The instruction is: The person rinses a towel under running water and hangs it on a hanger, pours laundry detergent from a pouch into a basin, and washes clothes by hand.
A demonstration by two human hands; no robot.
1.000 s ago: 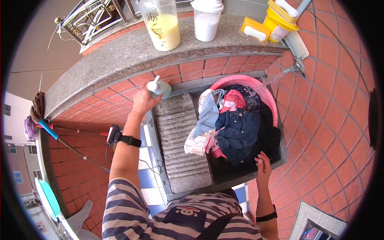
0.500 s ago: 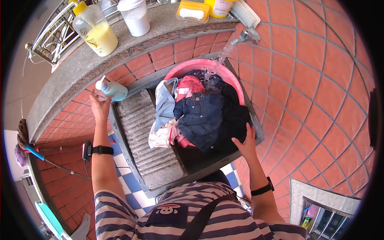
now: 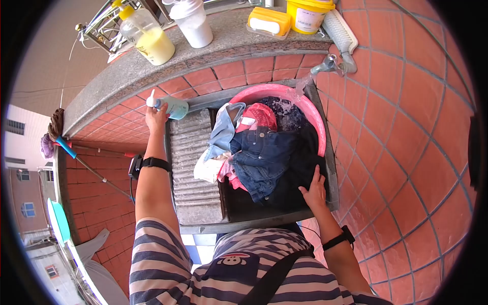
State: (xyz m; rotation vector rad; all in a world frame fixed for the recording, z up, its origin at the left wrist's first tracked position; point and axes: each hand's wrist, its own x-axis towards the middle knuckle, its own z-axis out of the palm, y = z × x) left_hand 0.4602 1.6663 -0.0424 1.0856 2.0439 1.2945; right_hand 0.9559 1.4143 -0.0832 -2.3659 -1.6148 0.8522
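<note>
My left hand (image 3: pixel 156 119) is closed around the upper part of a light blue pump bottle (image 3: pixel 176 108), which lies tilted at the sink's back left corner with its white pump pointing left. My right hand (image 3: pixel 315 193) rests with its fingers stretched out on a black garment (image 3: pixel 300 175) at the right edge of the pile. A pink basin (image 3: pixel 318 116) holds the heaped laundry: dark blue denim shorts (image 3: pixel 262 157), a light blue garment (image 3: pixel 223 129), a red piece (image 3: pixel 260 116) and a white one (image 3: pixel 207 168). Part of the heap hangs over the basin's front.
Water runs from a tap (image 3: pixel 325 65) into the basin. A ridged washboard (image 3: pixel 192 162) forms the left half of the stone sink. On the ledge (image 3: pixel 223 57) stand a yellow-topped pump bottle (image 3: pixel 155 44), a white-powder tub (image 3: pixel 193 25), a soap box (image 3: pixel 268 23), a yellow bucket (image 3: pixel 307 16) and a brush (image 3: pixel 339 31).
My left hand has reached the pump bottle and closed on it. My right hand stays by the black garment. The whole view has shifted, with the scene now further right.
</note>
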